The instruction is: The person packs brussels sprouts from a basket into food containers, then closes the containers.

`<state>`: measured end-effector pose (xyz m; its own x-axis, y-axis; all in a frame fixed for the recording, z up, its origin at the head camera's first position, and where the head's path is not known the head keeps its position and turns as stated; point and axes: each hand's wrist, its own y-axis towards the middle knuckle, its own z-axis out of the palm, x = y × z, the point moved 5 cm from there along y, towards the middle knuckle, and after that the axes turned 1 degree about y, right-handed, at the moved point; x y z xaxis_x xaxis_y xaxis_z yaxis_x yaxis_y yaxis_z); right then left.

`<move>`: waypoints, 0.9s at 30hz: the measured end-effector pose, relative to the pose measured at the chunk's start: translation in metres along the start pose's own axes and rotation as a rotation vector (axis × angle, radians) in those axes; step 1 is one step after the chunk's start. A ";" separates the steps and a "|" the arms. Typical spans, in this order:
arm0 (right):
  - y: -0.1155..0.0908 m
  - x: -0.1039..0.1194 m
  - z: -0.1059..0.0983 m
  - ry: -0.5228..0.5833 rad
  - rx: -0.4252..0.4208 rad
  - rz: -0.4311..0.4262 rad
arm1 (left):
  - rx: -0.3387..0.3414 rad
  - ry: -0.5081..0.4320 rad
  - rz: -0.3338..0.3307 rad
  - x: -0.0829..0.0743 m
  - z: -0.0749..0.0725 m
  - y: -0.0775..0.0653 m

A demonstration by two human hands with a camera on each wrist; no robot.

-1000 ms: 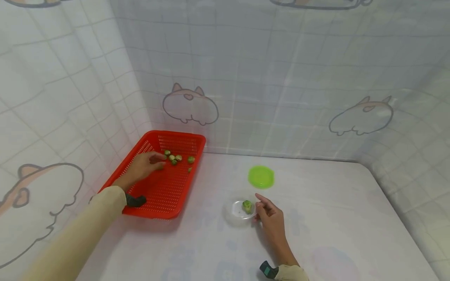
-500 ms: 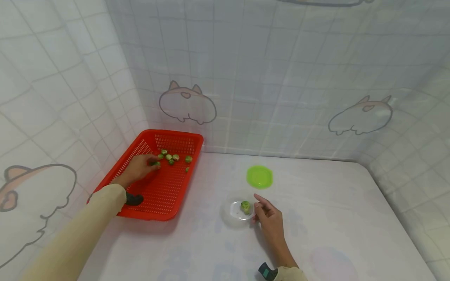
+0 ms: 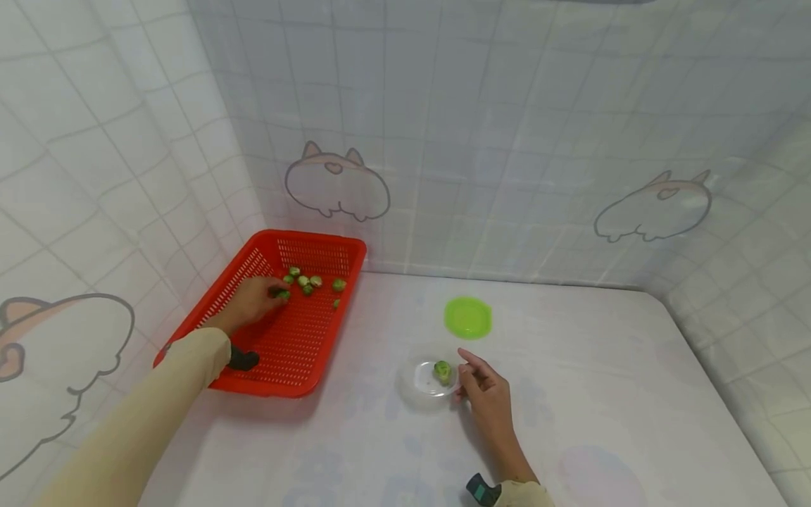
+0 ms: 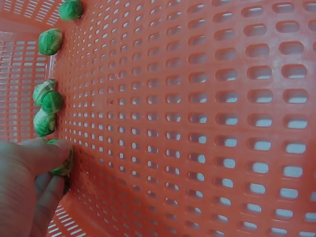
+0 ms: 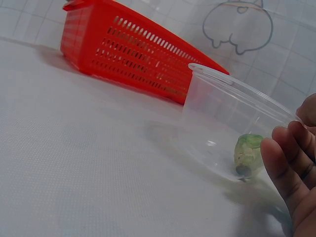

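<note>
Since a second ago, the fingers of the left hand [image 3: 251,301] have been brought together and a Brussels sprout [image 4: 65,167] is now seen between them; the right hand [image 3: 494,403] has been kept at its place. The sprout is pinched between thumb and fingers, low inside the red plastic basket [image 3: 285,345], just beside the other Brussels sprouts [image 3: 303,280] gathered toward the far end. By the right hand the rim of a clear plastic container [image 3: 424,381] is touched; whether it is pinched or merely steadied cannot be told. One sprout [image 3: 442,371] is already held in the container, and a lime-green disc [image 3: 469,319] is laid behind it.

The step in hand is judged to be the picking-up of a sprout for transfer. For the next move, a clear lift over the basket's side wall would be called for, with the container kept steady.
</note>
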<state>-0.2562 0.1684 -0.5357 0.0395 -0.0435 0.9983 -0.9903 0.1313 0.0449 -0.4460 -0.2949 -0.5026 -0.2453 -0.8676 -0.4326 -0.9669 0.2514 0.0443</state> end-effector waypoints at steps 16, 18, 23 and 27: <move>0.001 -0.003 0.000 0.033 -0.003 -0.008 | -0.029 0.025 0.052 -0.002 -0.003 0.001; 0.004 -0.010 -0.001 0.036 -0.008 0.012 | -0.024 0.019 0.054 -0.002 -0.004 0.001; 0.013 -0.032 -0.002 0.051 -0.008 0.031 | -0.030 0.014 0.060 -0.003 -0.008 -0.002; 0.014 -0.037 -0.003 0.057 -0.004 0.019 | -0.039 0.034 0.057 -0.009 -0.013 -0.006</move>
<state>-0.2715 0.1750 -0.5719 0.0281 0.0158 0.9995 -0.9904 0.1359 0.0257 -0.4384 -0.2936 -0.4875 -0.3018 -0.8667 -0.3972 -0.9531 0.2844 0.1036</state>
